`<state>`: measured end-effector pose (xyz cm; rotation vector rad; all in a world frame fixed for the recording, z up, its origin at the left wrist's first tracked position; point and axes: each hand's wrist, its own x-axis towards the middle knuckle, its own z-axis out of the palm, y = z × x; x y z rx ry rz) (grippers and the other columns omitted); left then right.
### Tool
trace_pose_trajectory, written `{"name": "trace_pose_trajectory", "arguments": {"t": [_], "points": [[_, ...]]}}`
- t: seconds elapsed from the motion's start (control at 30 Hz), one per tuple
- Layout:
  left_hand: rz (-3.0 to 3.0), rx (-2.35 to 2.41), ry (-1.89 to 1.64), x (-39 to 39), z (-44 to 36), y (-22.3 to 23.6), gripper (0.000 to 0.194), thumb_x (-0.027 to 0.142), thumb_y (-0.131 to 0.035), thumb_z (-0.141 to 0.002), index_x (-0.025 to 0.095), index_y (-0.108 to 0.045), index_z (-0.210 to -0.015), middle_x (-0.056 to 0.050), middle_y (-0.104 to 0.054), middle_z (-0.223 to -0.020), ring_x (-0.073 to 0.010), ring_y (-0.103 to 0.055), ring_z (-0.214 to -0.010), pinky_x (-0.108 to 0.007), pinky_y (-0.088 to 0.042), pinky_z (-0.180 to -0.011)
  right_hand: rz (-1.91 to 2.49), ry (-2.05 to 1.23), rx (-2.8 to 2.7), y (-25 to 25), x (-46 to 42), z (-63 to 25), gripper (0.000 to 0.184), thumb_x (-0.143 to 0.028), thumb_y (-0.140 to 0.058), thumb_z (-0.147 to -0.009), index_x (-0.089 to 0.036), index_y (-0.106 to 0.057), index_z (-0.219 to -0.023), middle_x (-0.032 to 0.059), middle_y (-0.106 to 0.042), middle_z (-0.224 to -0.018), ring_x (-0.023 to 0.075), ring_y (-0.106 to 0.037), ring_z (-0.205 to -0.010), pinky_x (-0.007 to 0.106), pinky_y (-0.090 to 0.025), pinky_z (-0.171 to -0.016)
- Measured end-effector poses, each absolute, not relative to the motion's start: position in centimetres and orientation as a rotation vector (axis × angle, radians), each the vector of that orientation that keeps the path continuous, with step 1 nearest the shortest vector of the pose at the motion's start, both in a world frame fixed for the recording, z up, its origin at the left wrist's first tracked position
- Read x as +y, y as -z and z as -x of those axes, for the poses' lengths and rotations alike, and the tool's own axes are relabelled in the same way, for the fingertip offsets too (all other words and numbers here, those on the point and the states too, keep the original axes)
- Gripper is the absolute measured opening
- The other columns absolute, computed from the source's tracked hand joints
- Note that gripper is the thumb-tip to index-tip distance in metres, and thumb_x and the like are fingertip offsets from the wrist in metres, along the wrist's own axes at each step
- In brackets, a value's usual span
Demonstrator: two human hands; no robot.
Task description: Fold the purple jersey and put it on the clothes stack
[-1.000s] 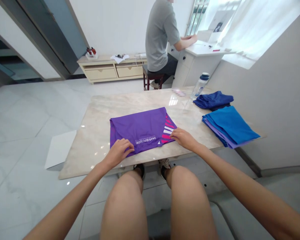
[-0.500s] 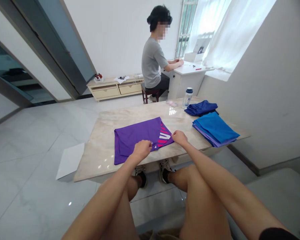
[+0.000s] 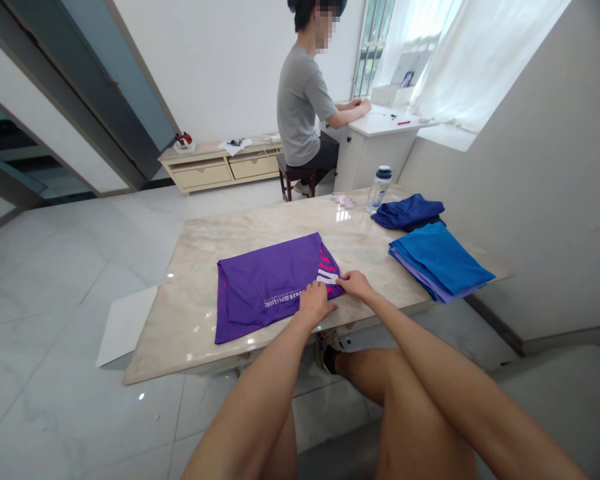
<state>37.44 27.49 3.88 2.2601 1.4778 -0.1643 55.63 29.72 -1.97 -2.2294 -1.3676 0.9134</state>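
A folded purple shirt (image 3: pixel 270 279) with white lettering and pink and white stripes lies on the marble table (image 3: pixel 195 233). My left hand (image 3: pixel 314 301) rests on the shirt's near right edge, fingers curled down onto the cloth. Right beside it, my right hand (image 3: pixel 354 284) pinches the striped right corner of the same shirt. Both hands sit close together at the table's near edge, above my bare knees.
A stack of folded blue and lilac cloths (image 3: pixel 440 261) and a crumpled dark blue garment (image 3: pixel 405 211) lie at the table's right. A water bottle (image 3: pixel 380 188) stands behind them. Another person (image 3: pixel 303 107) sits at a white desk (image 3: pixel 380 133). White paper (image 3: pixel 125 323) lies on the floor.
My left hand slid right along the shirt's near edge, from its left part to beside my right hand at the striped corner. The camera view shifted.
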Motion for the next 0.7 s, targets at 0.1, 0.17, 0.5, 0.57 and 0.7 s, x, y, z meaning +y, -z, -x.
{"name": "trace_pose_trajectory", "arguments": {"t": [0.1, 0.17, 0.5, 0.57, 0.7], "points": [[-2.186, 1.527, 0.032, 26.8, -40.4, -3.6, 0.063, 0.051, -0.077, -0.096, 0.016, -0.063, -0.146, -0.022, -0.065, -0.152, -0.0364, -0.064, -0.142, -0.043, -0.056, -0.111, 2.101, -1.092, -1.308, 1.5, 28.9, -55.4, 0.029, -0.033, -0.075, -0.094, -0.016, -0.073, -0.07, 0.0052, -0.074, -0.072, 0.0196, -0.07, -0.08, 0.022, -0.049, -0.067], [-2.107, 1.568, -0.028, 26.7, -41.4, -3.5, 0.051, 0.046, -0.069, -0.102, 0.015, -0.067, -0.142, -0.023, -0.07, -0.146, -0.0357, -0.068, -0.137, -0.043, -0.057, -0.108, 2.028, -1.225, -1.257, 1.2, 28.1, -55.3, 0.031, -0.034, -0.075, -0.094, -0.015, -0.073, -0.07, 0.0049, -0.072, -0.069, 0.0175, -0.066, -0.073, 0.023, -0.047, -0.062], [-2.022, 1.538, -0.03, 25.6, -39.5, -5.3, 0.032, 0.023, -0.064, -0.099, 0.018, -0.081, -0.125, -0.022, -0.08, -0.13, -0.0344, -0.077, -0.126, -0.04, -0.061, -0.101, 1.816, -1.628, -0.661, -1.1, 26.6, -56.4, 0.044, -0.055, -0.057, -0.108, -0.015, -0.071, -0.097, 0.0136, -0.079, -0.091, 0.0183, -0.074, -0.078, 0.028, -0.064, -0.075], [-2.033, 1.514, -0.045, 24.5, -38.7, -5.7, 0.03, 0.027, -0.064, -0.099, 0.021, -0.082, -0.122, -0.02, -0.081, -0.13, -0.0344, -0.077, -0.125, -0.04, -0.061, -0.1, 1.819, -1.623, -0.516, -1.2, 26.9, -56.3, 0.046, -0.055, -0.054, -0.111, -0.014, -0.07, -0.097, 0.0133, -0.078, -0.089, 0.0175, -0.073, -0.074, 0.029, -0.064, -0.074], [-2.017, 1.455, -0.097, 22.1, -36.8, -5.8, 0.028, 0.03, -0.066, -0.098, 0.025, -0.084, -0.119, -0.016, -0.084, -0.123, -0.0342, -0.079, -0.12, -0.04, -0.061, -0.098, 1.974, -1.401, -0.561, -0.9, 27.2, -55.3, 0.039, -0.052, -0.064, -0.108, -0.015, -0.069, -0.098, 0.0101, -0.077, -0.086, 0.0158, -0.072, -0.069, 0.025, -0.06, -0.065]]}}
